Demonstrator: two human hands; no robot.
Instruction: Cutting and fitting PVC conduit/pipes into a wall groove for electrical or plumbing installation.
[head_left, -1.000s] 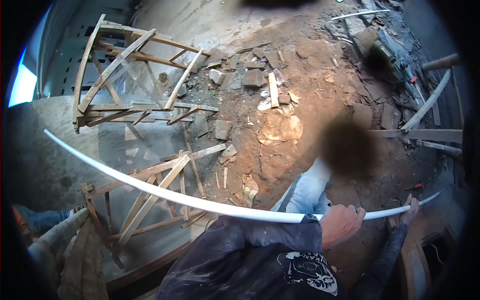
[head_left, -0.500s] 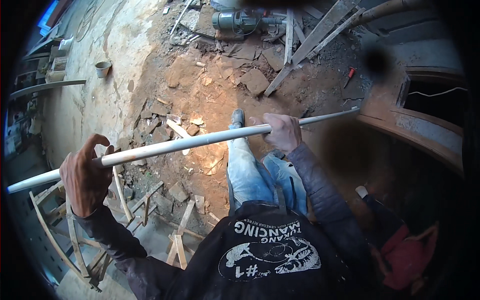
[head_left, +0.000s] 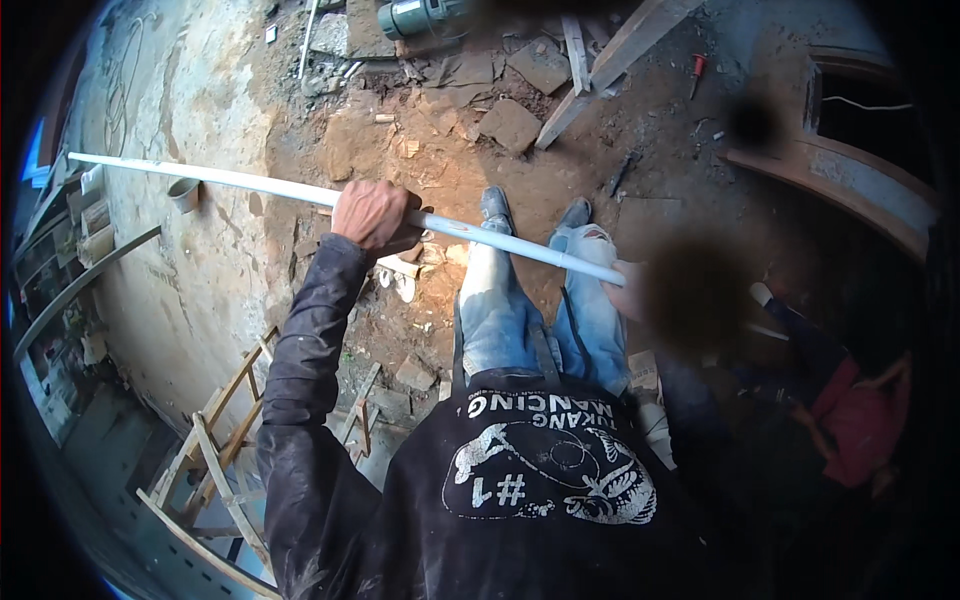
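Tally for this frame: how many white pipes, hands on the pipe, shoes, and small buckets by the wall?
White pipe: 1
Hands on the pipe: 2, the left hand in a closed grip, the right hand partly hidden at the pipe's other end
Shoes: 2, left shoe and right shoe
Small bucket: 1
Total: 6

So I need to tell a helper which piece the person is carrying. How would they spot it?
Start at the reddish dirt floor strewn with broken slabs. Above it, across the jeans, runs a long white pipe, gripped by the left hand. Unlike the wooden planks lying around, it is round, thin and white.
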